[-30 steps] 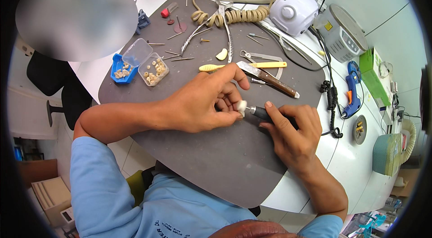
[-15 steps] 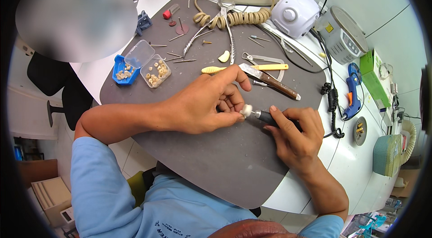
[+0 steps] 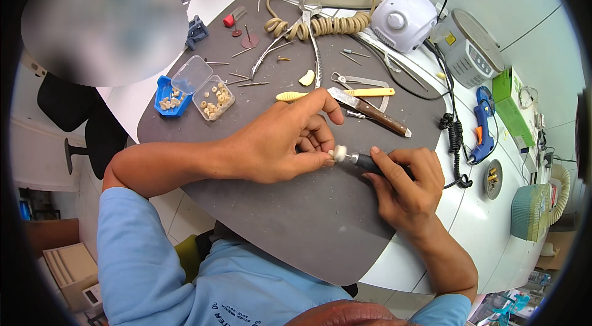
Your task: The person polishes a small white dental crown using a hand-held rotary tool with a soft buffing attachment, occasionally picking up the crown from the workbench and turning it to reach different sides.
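My left hand [image 3: 280, 141] rests on the dark grey mat [image 3: 290, 215] and pinches a tiny pale piece between thumb and fingertips; the piece is mostly hidden. My right hand [image 3: 404, 187] grips a dark rotary handpiece [image 3: 373, 164] like a pen. Its round white polishing tip [image 3: 339, 153] touches the spot where my left fingers hold the piece. The black coiled cord [image 3: 455, 135] runs off toward the right.
A clear box [image 3: 213, 99] and a blue tray [image 3: 166, 101] with small tooth-like pieces sit at the mat's left. Pliers [image 3: 296, 39], a yellow-handled tool [image 3: 345, 93], a brown-handled knife [image 3: 373, 113], burs, a white motor unit [image 3: 404, 18] and a blue glue gun [image 3: 482, 122] lie beyond.
Both hands stay together in the same spot; the left fingers and the tip have shifted only slightly.
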Motion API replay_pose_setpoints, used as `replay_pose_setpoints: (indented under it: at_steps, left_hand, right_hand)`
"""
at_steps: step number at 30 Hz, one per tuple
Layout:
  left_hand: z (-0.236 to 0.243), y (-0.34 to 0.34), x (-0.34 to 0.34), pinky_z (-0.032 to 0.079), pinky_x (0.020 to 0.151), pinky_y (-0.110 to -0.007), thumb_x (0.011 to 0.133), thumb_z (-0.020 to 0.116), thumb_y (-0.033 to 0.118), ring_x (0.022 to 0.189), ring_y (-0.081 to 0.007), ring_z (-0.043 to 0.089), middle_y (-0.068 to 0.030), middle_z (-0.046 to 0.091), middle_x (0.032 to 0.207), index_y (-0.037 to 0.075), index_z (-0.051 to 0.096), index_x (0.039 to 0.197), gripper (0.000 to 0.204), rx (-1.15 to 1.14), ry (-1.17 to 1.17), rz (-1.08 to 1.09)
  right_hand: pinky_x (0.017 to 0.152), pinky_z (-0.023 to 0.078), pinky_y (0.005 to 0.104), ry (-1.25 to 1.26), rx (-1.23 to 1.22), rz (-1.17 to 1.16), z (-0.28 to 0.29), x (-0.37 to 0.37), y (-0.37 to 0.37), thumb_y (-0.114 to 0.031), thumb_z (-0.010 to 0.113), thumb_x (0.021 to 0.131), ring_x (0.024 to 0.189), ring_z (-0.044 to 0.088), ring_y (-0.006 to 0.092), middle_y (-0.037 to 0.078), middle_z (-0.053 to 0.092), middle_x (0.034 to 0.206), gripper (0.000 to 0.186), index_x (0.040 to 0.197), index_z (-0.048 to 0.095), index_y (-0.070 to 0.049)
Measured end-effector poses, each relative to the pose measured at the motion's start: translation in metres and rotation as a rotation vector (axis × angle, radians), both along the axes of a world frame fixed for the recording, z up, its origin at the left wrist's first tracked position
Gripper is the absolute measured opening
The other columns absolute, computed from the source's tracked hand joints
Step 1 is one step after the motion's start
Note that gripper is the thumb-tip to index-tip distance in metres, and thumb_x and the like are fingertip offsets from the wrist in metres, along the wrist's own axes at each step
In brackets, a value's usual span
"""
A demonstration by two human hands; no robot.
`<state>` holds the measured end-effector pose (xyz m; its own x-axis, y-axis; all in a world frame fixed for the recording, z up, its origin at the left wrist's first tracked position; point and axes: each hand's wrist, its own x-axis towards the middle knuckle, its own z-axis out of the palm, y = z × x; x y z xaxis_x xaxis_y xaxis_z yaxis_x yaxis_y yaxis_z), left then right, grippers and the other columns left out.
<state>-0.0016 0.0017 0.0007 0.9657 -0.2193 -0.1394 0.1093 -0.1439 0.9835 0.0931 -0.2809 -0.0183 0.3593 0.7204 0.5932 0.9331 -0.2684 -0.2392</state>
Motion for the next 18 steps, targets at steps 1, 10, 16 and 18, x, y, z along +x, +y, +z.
replay_pose_setpoints:
  at_steps: [1, 10, 16, 18]
  left_hand:
    - [0.0, -0.0002, 0.0003, 0.062, 0.087, -0.028, 0.104, 0.075, -0.005, 0.102, -0.0142, 0.076, -0.0126, 0.075, 0.109, 0.0, 0.045, 0.14, 0.048, -0.005, 0.004, -0.001]
    - [0.001, -0.0002, -0.0007, 0.062, 0.087, -0.028, 0.104, 0.074, -0.006, 0.101, -0.0141, 0.075, -0.0124, 0.074, 0.108, 0.0, 0.044, 0.14, 0.047, -0.008, 0.0, 0.01]
    - [0.0011, 0.0002, -0.0004, 0.062, 0.087, -0.028, 0.105, 0.073, -0.007, 0.101, -0.0142, 0.075, -0.0126, 0.074, 0.108, 0.0, 0.044, 0.14, 0.046, 0.0, -0.012, 0.001]
    - [-0.0001, 0.0005, -0.0007, 0.062, 0.086, -0.028, 0.105, 0.073, -0.007, 0.101, -0.0143, 0.075, -0.0127, 0.074, 0.108, 0.0, 0.044, 0.14, 0.046, -0.005, -0.012, 0.001]
  right_hand:
    - [0.068, 0.036, 0.0395, 0.004, 0.004, 0.006, 0.0005, -0.0006, -0.0003, -0.014, 0.099, 0.071, 0.077, 0.058, 0.0221, 0.003, 0.07, 0.094, 0.055, 0.124, 0.087, -0.011]
    - [0.068, 0.037, 0.0396, 0.005, 0.0, 0.003, -0.0005, 0.0004, -0.0005, -0.012, 0.099, 0.072, 0.077, 0.058, 0.0222, 0.003, 0.07, 0.094, 0.054, 0.124, 0.087, -0.011]
    - [0.068, 0.037, 0.0395, 0.007, -0.004, 0.001, 0.0001, 0.0002, -0.0011, -0.012, 0.099, 0.071, 0.077, 0.058, 0.0222, 0.003, 0.07, 0.094, 0.054, 0.124, 0.087, -0.01]
    - [0.068, 0.037, 0.0395, 0.003, -0.012, -0.005, 0.0002, 0.0, -0.001, -0.012, 0.099, 0.071, 0.077, 0.058, 0.0223, 0.003, 0.07, 0.094, 0.053, 0.123, 0.087, -0.01]
